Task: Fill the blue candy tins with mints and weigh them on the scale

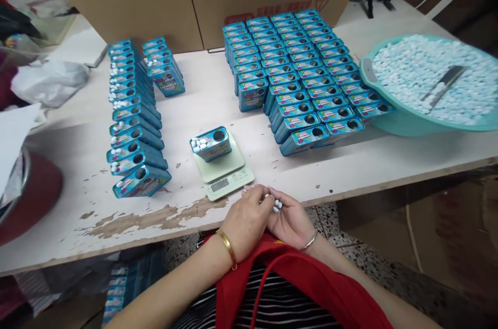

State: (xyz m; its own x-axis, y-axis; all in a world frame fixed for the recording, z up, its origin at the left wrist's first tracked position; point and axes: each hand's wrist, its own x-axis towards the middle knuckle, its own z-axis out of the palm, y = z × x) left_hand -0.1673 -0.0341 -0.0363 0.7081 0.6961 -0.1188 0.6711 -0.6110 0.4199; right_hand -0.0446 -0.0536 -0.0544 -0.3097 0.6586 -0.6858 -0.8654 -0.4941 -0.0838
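My right hand [291,220] is cupped at the table's front edge, with several small white candies [277,206] in its fingers. Over it lies my left hand [245,220], its fingers curled and its thumb beside the candies; what those fingers hold, if anything, is hidden. Just beyond my hands is a pale green digital scale [227,183], whose reading I cannot make out. Upright on its plate stands a blue candy tin [212,148], with white candies in the open end of its top and a dark round spot at the other end.
On the left stand rows of blue tins [136,129] with candies showing on many tops. A large block of similar tins [291,74] stands at right, beside a turquoise basin [420,124] of white candies holding a scoop [447,82]. A cardboard box [155,12] backs the table.
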